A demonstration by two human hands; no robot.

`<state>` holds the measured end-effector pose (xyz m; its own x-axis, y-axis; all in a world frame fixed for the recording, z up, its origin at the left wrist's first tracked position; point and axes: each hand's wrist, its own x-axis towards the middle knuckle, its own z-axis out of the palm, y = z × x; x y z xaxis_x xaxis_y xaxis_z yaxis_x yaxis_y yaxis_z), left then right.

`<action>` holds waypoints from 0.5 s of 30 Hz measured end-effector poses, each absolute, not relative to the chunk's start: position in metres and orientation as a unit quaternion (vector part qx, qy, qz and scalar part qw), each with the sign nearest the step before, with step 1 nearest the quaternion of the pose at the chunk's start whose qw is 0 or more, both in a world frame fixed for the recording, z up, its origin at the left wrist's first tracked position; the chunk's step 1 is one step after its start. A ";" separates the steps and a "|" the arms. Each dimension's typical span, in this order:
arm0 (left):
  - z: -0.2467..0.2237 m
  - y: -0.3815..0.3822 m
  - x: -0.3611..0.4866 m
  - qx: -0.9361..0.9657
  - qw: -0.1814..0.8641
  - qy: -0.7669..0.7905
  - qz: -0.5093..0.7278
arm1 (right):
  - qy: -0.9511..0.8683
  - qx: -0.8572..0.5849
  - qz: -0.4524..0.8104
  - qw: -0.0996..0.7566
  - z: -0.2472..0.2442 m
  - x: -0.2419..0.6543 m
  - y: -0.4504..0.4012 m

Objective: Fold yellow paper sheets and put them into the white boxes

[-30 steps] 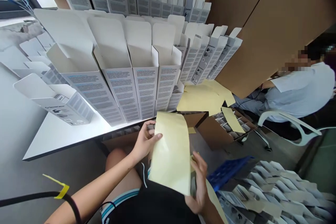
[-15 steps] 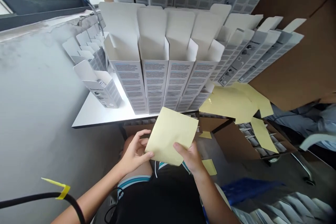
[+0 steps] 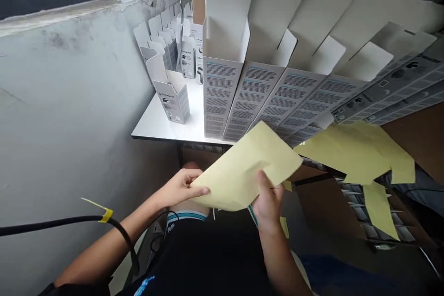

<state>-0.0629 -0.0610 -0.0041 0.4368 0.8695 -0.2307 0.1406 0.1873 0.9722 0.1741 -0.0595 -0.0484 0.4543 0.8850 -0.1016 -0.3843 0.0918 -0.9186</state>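
Observation:
Between my hands is a sheet of pale yellow paper (image 3: 239,171), tilted and slightly bent, held over my lap. My left hand (image 3: 185,187) pinches its lower left corner, thumb on top. My right hand (image 3: 268,199) grips the lower right edge, thumb pressing on the face and fingers underneath. Just beyond the paper, a row of tall printed cartons (image 3: 222,97) stands upright with their top flaps raised. A smaller open carton (image 3: 173,99) stands apart at the left of the white table (image 3: 156,122), with something just visible inside its top.
More yellow sheets (image 3: 354,152) lie at the right. Below them is a brown box (image 3: 360,212) with divided contents. A wall (image 3: 86,92) borders the left side, and a black cable (image 3: 69,223) with a yellow tie crosses near my left arm. More cartons (image 3: 164,41) stand behind.
My left hand has closed from loosely touching the paper's edge to pinching its corner. The sheet has turned and bent a little. My view has shifted, bringing the cartons closer and rightward.

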 end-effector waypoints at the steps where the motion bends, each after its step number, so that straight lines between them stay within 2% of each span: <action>1: -0.004 -0.061 -0.068 0.569 0.629 0.452 0.278 | -0.237 -0.504 0.435 0.708 -0.047 0.176 -0.060; 7: 0.002 -0.056 -0.088 0.571 0.622 0.456 0.283 | -0.193 -0.541 0.393 0.718 -0.045 0.195 -0.079; 11: 0.005 -0.049 -0.087 0.558 0.622 0.455 0.307 | -0.203 -0.549 0.381 0.716 -0.062 0.221 -0.089; 15: 0.008 -0.041 -0.083 0.579 0.607 0.446 0.313 | -0.277 -0.574 0.277 0.720 -0.082 0.271 -0.085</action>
